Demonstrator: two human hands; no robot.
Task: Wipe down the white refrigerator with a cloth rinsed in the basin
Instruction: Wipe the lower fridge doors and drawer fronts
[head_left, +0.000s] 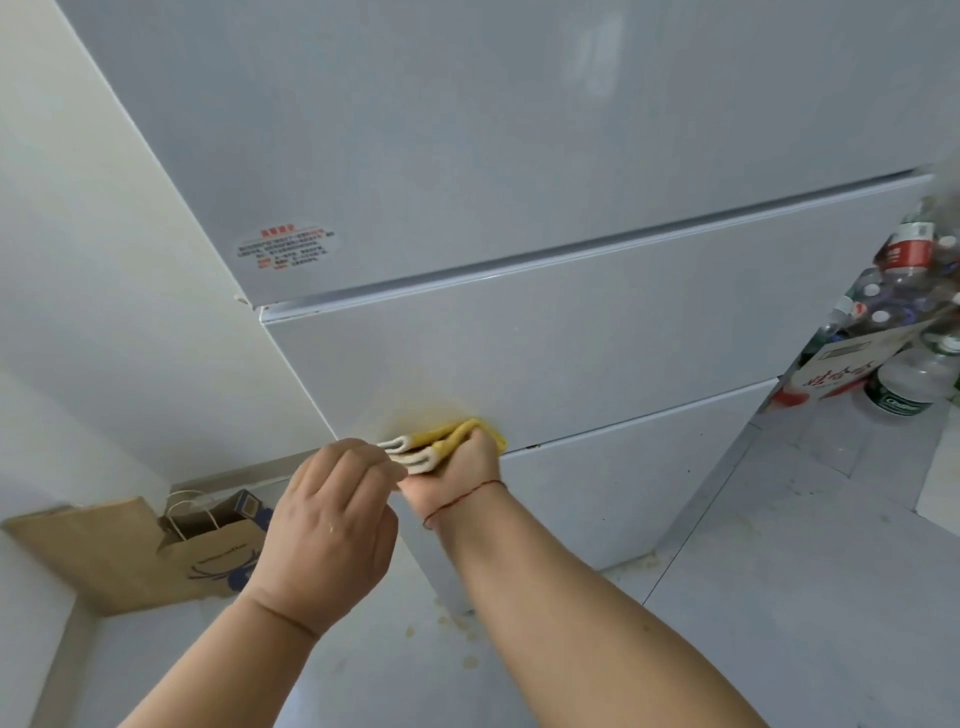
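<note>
Both hands hold a folded cloth (441, 441) against the white refrigerator (519, 208).

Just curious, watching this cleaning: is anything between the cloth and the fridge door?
Nothing visible. The right hand presses the folded yellow cloth against the fridge's middle door, and the left hand pinches its near edge.

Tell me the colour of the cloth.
Yellow with a white edge, the cloth in the head view.

A brown paper bag (208, 551) with string handles leans by the wall on the pale tiled floor (779, 597). Near the right edge, plastic bottles (906, 254) crowd a red-and-white carton (841, 371).
</note>
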